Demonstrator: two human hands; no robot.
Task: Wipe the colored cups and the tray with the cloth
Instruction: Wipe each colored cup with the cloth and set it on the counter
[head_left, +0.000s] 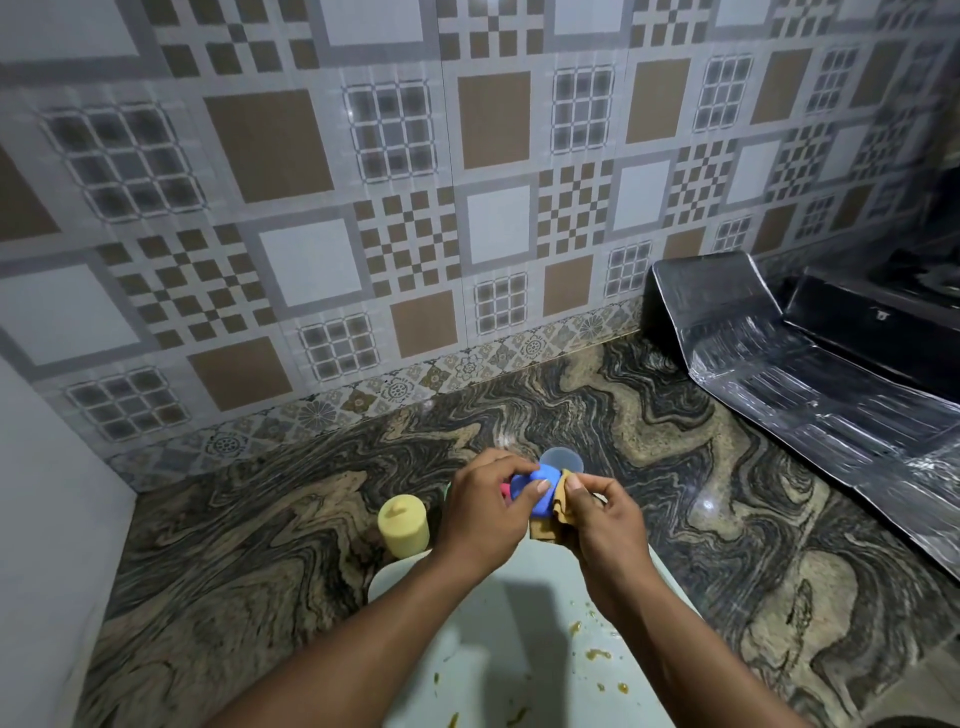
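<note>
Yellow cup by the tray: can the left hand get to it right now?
Probably not until it's freed: the left hand grips the blue cup. Otherwise the way looks open; the yellow cup stands just beside it, nothing between.

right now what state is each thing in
blue plastic cup: lifted, tilted, gripped by the left hand
tan cloth: bunched against the blue cup, gripped by the right hand
yellow plastic cup: standing, untouched
pink cup: mostly hidden behind the left hand
translucent cup: behind the hands, untouched
pale green tray: dirty, brown specks on it
</note>
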